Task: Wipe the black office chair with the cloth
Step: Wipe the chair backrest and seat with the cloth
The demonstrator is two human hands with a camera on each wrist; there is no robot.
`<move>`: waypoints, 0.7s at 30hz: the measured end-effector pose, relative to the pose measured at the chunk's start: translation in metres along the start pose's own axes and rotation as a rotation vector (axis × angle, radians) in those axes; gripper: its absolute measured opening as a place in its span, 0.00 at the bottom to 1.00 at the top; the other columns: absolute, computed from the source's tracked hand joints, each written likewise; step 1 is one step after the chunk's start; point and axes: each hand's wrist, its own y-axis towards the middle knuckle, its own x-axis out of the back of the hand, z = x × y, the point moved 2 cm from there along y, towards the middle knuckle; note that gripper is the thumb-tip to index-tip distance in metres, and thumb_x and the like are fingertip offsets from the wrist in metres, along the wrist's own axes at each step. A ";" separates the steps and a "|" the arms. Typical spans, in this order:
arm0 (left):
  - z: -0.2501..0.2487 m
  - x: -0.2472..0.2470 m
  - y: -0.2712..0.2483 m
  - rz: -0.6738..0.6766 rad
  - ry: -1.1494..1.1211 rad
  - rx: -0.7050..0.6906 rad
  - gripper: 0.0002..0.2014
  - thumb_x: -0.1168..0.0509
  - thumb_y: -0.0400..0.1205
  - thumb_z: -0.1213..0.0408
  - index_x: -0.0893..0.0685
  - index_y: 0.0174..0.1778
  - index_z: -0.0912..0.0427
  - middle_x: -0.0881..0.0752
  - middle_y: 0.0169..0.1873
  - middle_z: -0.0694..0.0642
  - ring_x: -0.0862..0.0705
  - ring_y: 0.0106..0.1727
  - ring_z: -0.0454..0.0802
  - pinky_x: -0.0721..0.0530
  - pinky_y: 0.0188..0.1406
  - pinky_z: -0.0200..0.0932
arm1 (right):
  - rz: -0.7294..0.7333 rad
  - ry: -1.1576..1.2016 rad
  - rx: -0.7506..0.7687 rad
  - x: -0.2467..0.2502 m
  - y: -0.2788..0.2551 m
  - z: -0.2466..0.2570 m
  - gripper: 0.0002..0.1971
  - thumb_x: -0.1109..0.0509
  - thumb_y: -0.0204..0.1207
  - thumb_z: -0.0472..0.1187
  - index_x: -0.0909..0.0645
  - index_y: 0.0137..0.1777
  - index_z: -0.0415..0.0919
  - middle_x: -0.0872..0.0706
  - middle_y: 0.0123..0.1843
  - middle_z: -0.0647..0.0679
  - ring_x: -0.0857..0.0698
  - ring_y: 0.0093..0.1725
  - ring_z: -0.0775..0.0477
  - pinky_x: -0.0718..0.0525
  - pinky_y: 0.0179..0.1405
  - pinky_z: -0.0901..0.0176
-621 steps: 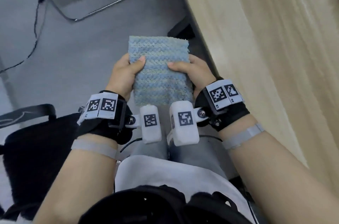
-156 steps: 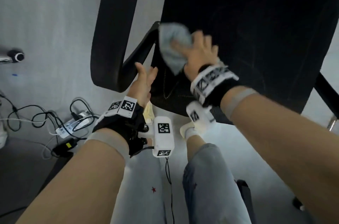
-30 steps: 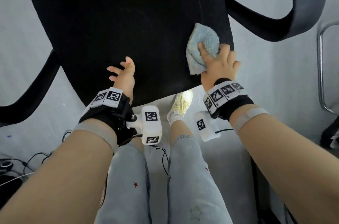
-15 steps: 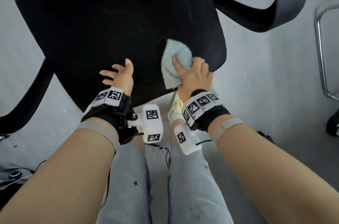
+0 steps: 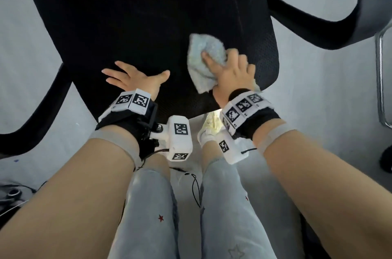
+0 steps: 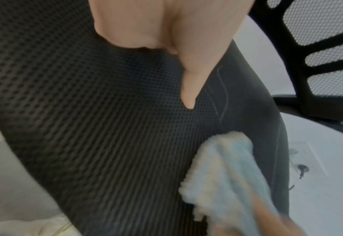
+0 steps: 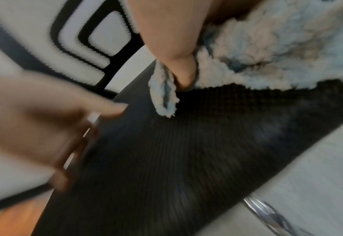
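The black office chair (image 5: 148,14) fills the upper half of the head view, its mesh seat (image 6: 85,127) just in front of my knees. My right hand (image 5: 230,72) grips the bunched light-blue cloth (image 5: 204,63) and presses it on the seat near the front right edge. In the right wrist view the thumb pins the fluffy cloth (image 7: 267,52) to the mesh. To the left of the cloth, my left hand (image 5: 135,77) lies flat on the seat with fingers spread and thumb out; the left wrist view shows the thumb (image 6: 190,83) touching the mesh.
The chair's right armrest (image 5: 339,21) curves off to the right and its left armrest (image 5: 31,127) to the lower left. A chrome tube frame (image 5: 381,80) stands at the right edge. Cables lie on the grey floor (image 5: 12,195) at the lower left. My legs are below the seat.
My right hand has slid the cloth back to the right along the seat's front edge after a leftward stroke. The left hand has spread flatter on the seat.
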 end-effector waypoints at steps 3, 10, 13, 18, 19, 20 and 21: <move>0.007 0.020 0.018 -0.054 0.037 0.016 0.57 0.29 0.71 0.47 0.65 0.80 0.63 0.69 0.80 0.67 0.66 0.82 0.63 0.61 0.77 0.66 | -0.123 0.243 -0.350 0.017 0.032 -0.010 0.35 0.37 0.71 0.38 0.43 0.76 0.61 0.36 0.71 0.38 0.35 0.67 0.34 0.33 0.65 0.40; 0.034 0.027 0.035 -0.105 0.144 -0.051 0.64 0.22 0.64 0.54 0.66 0.80 0.61 0.68 0.80 0.66 0.66 0.81 0.65 0.56 0.77 0.67 | 0.050 -0.261 0.386 -0.002 0.032 0.076 0.38 0.36 0.72 0.42 0.51 0.78 0.58 0.38 0.74 0.40 0.35 0.69 0.35 0.34 0.66 0.37; 0.044 0.026 0.040 -0.144 0.125 -0.098 0.66 0.20 0.62 0.53 0.67 0.80 0.59 0.68 0.80 0.67 0.67 0.81 0.66 0.58 0.76 0.69 | -0.007 -0.320 0.399 0.011 0.054 0.063 0.35 0.38 0.73 0.41 0.48 0.77 0.62 0.36 0.72 0.40 0.34 0.67 0.36 0.35 0.66 0.38; 0.047 0.022 0.048 -0.152 0.118 -0.104 0.70 0.21 0.57 0.47 0.69 0.80 0.57 0.70 0.80 0.65 0.68 0.81 0.64 0.53 0.72 0.78 | -0.149 -0.016 -0.165 0.036 0.089 0.053 0.36 0.35 0.71 0.38 0.45 0.78 0.57 0.36 0.72 0.36 0.34 0.68 0.33 0.32 0.64 0.39; 0.048 0.021 0.049 -0.160 0.116 -0.102 0.70 0.20 0.57 0.48 0.69 0.80 0.56 0.70 0.80 0.64 0.68 0.81 0.64 0.52 0.72 0.78 | -0.129 -0.037 -0.136 0.032 0.088 0.065 0.36 0.35 0.72 0.40 0.46 0.78 0.56 0.36 0.72 0.36 0.34 0.68 0.33 0.32 0.64 0.39; 0.049 0.020 0.050 -0.168 0.113 -0.098 0.70 0.20 0.57 0.49 0.69 0.80 0.56 0.70 0.80 0.63 0.68 0.81 0.63 0.52 0.72 0.78 | -0.091 -0.073 -0.058 0.025 0.083 0.078 0.37 0.34 0.72 0.41 0.47 0.78 0.55 0.36 0.72 0.36 0.34 0.67 0.33 0.32 0.64 0.38; 0.050 0.020 0.050 -0.178 0.111 -0.097 0.70 0.20 0.57 0.49 0.69 0.80 0.55 0.70 0.80 0.61 0.68 0.81 0.62 0.52 0.73 0.78 | -0.051 -0.120 0.051 0.018 0.076 0.092 0.37 0.35 0.72 0.41 0.49 0.78 0.55 0.36 0.72 0.36 0.34 0.67 0.33 0.32 0.65 0.38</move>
